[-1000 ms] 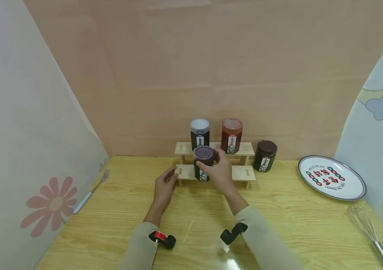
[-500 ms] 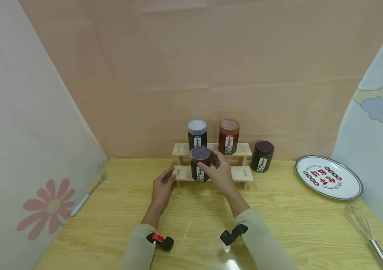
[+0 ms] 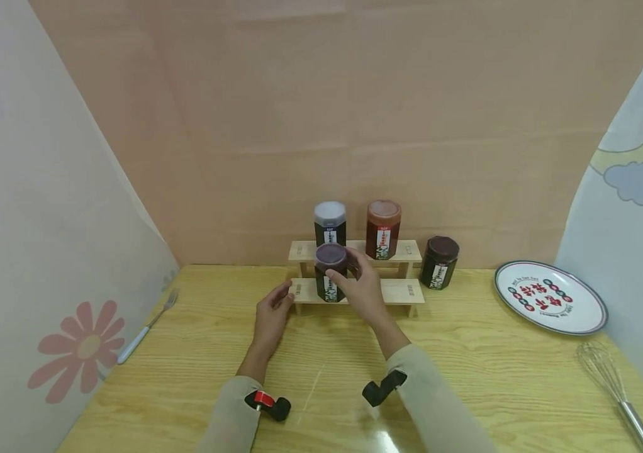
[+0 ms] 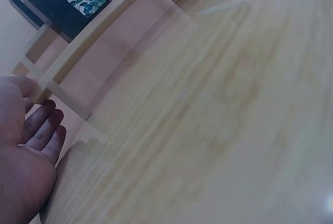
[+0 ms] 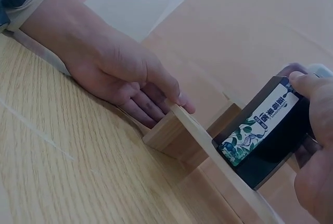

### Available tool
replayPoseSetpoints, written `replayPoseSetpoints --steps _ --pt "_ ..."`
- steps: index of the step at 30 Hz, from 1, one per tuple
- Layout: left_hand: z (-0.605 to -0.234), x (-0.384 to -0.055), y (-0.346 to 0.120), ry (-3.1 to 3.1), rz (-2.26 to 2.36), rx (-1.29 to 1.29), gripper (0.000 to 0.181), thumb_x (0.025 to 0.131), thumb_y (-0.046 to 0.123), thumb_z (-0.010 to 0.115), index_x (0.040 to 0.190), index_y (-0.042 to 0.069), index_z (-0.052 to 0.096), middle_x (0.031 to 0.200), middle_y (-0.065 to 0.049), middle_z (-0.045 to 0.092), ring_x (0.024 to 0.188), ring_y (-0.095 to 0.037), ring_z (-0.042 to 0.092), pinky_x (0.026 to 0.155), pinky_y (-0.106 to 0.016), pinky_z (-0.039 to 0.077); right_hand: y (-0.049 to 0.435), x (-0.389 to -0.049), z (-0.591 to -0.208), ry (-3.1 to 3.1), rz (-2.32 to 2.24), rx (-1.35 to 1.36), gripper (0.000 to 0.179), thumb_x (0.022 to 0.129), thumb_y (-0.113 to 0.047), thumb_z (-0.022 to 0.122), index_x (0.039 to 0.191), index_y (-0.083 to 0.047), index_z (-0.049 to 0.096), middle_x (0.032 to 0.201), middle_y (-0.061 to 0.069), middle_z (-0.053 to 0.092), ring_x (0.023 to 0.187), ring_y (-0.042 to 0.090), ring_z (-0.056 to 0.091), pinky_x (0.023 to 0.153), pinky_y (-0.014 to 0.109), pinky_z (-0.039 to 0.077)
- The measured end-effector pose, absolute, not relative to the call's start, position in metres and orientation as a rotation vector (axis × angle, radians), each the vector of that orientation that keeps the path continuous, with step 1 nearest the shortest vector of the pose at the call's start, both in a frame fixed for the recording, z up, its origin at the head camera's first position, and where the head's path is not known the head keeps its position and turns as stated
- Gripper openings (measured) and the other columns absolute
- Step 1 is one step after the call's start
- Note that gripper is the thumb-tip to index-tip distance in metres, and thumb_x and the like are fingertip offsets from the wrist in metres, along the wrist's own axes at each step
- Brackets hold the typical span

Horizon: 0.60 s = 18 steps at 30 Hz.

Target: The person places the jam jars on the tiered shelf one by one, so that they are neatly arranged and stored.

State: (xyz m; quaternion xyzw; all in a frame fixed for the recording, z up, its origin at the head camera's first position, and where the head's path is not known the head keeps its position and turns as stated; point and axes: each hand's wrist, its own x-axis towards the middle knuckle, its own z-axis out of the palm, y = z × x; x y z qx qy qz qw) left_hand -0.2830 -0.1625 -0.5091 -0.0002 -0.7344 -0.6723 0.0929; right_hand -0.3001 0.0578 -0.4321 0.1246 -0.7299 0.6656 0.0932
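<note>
A dark jam jar (image 3: 325, 290) with a purple lid stands upright on the lower step of a small two-tier wooden stand (image 3: 403, 291). My right hand (image 3: 365, 294) grips it from the right side, thumb in front and fingers behind. In the right wrist view the jar's label (image 5: 255, 122) shows berries and leaves, and its base meets the board. At the left end of that lower step, my left hand (image 3: 270, 318) holds the board's end between thumb and index finger; its other fingers (image 4: 44, 130) are bent beside the stand's leg.
The upper step bears a white-lidded jar (image 3: 329, 217) and a red jar (image 3: 383, 236). Right of the stand, another dark jar (image 3: 439, 263) stands on the table. Farther right lie an oval plate (image 3: 550, 297) and a whisk (image 3: 610, 384). A fork (image 3: 146, 330) lies at left.
My right hand has shifted the purple-lidded jar slightly left and back along the lower step. My left hand stays at the board's end. The head view has turned slightly.
</note>
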Motion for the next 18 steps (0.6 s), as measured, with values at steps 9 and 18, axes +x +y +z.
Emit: replayPoseSetpoints --steps 9,18 --pt "-0.508 -0.283 -0.164 -2.174 -2.002 0.0 0.041 0.106 0.02 0.061 0.145 0.01 0.059 0.153 -0.01 0.056 0.143 -0.03 0.053 0.114 -0.029 0.049 0.056 -0.301 -0.433 -2.177 1.983 0.369 0.065 0.092 -0.022 0.08 0.149 -0.013 0.05 0.149 0.011 0.057 0.143 0.032 0.052 0.117 0.044 0.047" --pt "-0.509 -0.283 -0.162 -2.168 -2.002 0.017 0.04 0.105 0.02 0.062 0.144 0.012 0.06 0.152 -0.008 0.057 0.141 -0.028 0.055 0.112 -0.028 0.05 0.082 -0.292 -0.431 -2.209 2.024 0.433 0.069 0.095 -0.021 0.077 0.154 -0.007 0.045 0.152 0.018 0.052 0.144 0.034 0.049 0.124 0.048 0.039"
